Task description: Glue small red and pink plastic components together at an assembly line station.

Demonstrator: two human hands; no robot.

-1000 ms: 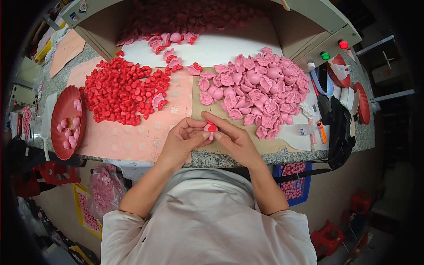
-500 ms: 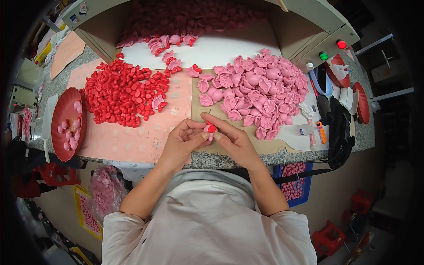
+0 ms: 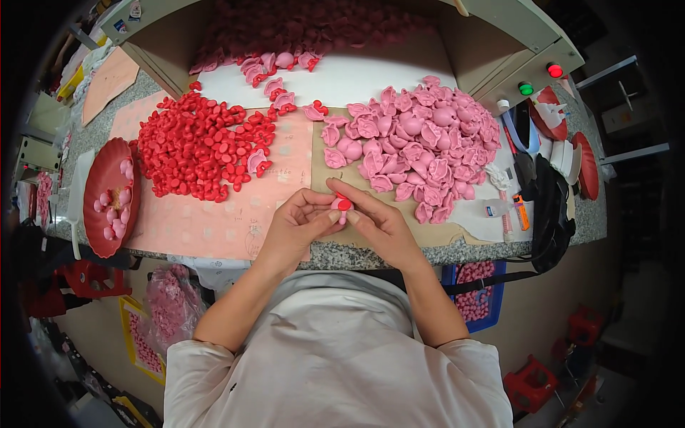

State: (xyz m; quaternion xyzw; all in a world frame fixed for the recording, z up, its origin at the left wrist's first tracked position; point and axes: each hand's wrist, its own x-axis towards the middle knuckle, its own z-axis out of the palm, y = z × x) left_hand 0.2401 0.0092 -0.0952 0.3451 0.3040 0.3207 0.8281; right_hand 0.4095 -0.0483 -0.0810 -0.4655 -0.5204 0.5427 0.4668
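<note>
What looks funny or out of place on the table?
One pink piece sits at the right edge of the red pile. It looks odd because the rest of that pile is red.

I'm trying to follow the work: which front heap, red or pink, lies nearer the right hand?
The pink heap on the person's right: its near edge lies just beyond the right hand, while the red heap sits farther off, leftward.

We note one small red-and-pink piece (image 3: 344, 205), its flat red oval face turned up, rounded pink showing beside and below. We see it pinched between fingertips of left hand (image 3: 303, 220) and right hand (image 3: 380, 222), partly hidden by them.
</note>
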